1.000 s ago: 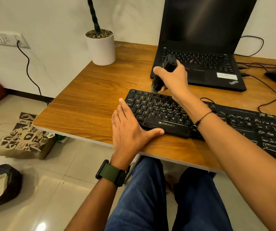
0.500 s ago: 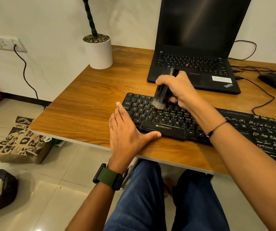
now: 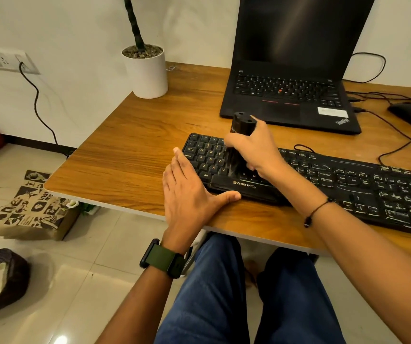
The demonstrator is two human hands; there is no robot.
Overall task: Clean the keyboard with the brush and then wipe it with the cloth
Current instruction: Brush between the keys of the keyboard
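Brushing underway: right hand (image 3: 256,150) clenched round the brush (image 3: 243,125), bristles down on the keyboard (image 3: 323,180) near its left letter keys. Left hand (image 3: 189,197) lies flat and released, bracing the keyboard's corner on the bench (image 3: 125,155). Risks: hard strokes could pop keycaps or flick dust toward the laptop (image 3: 286,95). No cloth in view.
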